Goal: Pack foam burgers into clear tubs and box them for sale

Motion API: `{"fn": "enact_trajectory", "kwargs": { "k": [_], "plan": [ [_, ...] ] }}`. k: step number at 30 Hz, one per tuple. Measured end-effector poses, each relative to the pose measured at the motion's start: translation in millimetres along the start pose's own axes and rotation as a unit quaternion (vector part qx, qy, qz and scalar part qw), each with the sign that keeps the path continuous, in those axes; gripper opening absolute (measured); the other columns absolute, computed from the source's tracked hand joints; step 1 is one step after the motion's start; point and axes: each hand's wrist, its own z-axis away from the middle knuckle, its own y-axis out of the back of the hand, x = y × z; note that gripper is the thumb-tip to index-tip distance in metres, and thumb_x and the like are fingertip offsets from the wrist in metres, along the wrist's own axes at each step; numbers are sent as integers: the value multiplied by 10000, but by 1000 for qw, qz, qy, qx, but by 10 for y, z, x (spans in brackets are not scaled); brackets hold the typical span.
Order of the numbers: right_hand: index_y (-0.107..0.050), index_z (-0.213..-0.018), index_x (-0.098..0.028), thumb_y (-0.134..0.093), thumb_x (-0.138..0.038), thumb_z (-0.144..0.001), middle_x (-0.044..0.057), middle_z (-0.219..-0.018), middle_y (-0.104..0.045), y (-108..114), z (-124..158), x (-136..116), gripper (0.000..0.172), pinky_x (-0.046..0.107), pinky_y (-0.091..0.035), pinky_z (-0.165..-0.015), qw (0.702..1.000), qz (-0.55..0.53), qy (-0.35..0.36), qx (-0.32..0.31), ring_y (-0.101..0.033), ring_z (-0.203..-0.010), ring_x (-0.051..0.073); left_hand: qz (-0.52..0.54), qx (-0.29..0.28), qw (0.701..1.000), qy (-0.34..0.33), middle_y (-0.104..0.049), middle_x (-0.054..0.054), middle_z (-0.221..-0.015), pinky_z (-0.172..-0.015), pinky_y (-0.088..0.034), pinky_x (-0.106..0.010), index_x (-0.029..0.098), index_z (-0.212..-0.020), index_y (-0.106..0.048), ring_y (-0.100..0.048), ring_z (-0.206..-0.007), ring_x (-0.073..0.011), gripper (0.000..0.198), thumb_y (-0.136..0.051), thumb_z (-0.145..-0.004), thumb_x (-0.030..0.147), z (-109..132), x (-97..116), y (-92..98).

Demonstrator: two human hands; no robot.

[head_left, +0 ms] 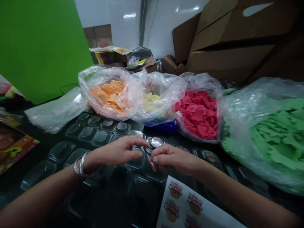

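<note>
My right hand [172, 156] is closed in a pinch on a small pinkish sticker [150, 162], which hangs below its fingertips. My left hand [120, 150], with silver bangles [82, 164] at the wrist, reaches in from the left; its thumb and fingers are apart and nothing shows between them. The two hands nearly meet over clear plastic containers [86, 134] laid in rows on the dark table. Beneath my right forearm lies a white sticker sheet [209, 212] printed with several colourful round-bottomed designs. A shiny round spot [156, 142] shows just behind the fingertips.
Open plastic bags stand along the back, holding orange pieces [110, 95], yellow pieces [152, 103], red pieces [199, 112] and green pieces [282, 133]. Cardboard boxes [232, 41] rise at the back right. A green panel [42, 44] and printed box [15, 145] are on the left.
</note>
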Motion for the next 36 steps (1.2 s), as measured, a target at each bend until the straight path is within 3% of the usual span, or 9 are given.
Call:
{"fn": "enact_trajectory", "kwargs": {
  "k": [2,6,10,16,18,20,22,27,36],
  "plan": [
    [-649,-649,-117,-603,-334,-762,-24,-548,-548,23,-87,19,249,218,-264,-475,999,-5,4,-34,-371,-475,69,37,-42,998,-4,-664,-37,-1053,-909,-435,-300,166,-1043,-658,-591,-985,-166,240,-576,-820,200,-34,-24,32],
    [-677,-666,-109,-601,-358,-784,-39,-505,-506,74,-197,84,286,223,-256,-471,998,-19,13,-58,-378,-467,72,91,-24,994,49,-679,-18,-930,-854,-447,-295,161,-893,-680,-598,-892,-161,156,-629,-777,251,-62,-98,31],
    [-683,-666,-116,-601,-370,-788,-37,-515,-512,111,-249,133,293,223,-262,-474,997,-24,19,-67,-383,-479,74,124,-65,988,66,-664,-17,-895,-800,-445,-283,148,-893,-671,-577,-853,-155,189,-638,-753,271,-79,-184,51],
    [-653,-661,-129,-576,-464,-781,-40,-524,-502,189,-254,38,365,222,-267,-457,998,62,1,-13,-358,-464,74,170,-41,980,97,-615,15,-736,-662,-416,-246,140,-809,-646,-521,-681,-106,158,-642,-755,289,-110,-281,63],
    [-651,-697,-136,-546,-458,-820,-39,-541,-490,278,-297,7,360,226,-285,-470,976,198,0,86,-391,-489,89,182,5,978,106,-610,16,-724,-651,-407,-244,138,-802,-646,-510,-663,-100,161,-638,-762,294,-153,-355,93],
    [-664,-825,-144,-585,-382,-818,-4,-657,-578,373,-396,16,251,241,-355,-531,918,342,23,201,-496,-588,128,177,54,975,122,-615,13,-727,-670,-408,-250,132,-803,-650,-513,-667,-99,158,-638,-755,282,-231,-470,143],
    [-644,-1005,-154,-662,-295,-767,51,-858,-660,438,-539,68,277,274,-422,-650,865,431,48,252,-584,-756,184,154,85,975,139,-617,6,-733,-680,-405,-253,120,-809,-650,-515,-672,-99,160,-638,-736,261,-336,-601,204],
    [-520,-1234,-129,-766,-268,-667,149,-1089,-650,416,-848,269,633,351,-443,-797,845,475,52,240,-606,-970,288,38,48,987,147,-604,4,-696,-633,-392,-246,107,-809,-649,-495,-635,-102,162,-574,-733,229,-586,-793,353],
    [-457,-1290,-131,-773,-324,-666,150,-1074,-661,374,-857,339,725,369,-429,-798,833,495,36,243,-621,-944,292,-45,0,989,142,-570,12,-623,-550,-341,-235,99,-752,-682,-440,-570,-96,173,-542,-691,180,-746,-778,366]
  ]
}}
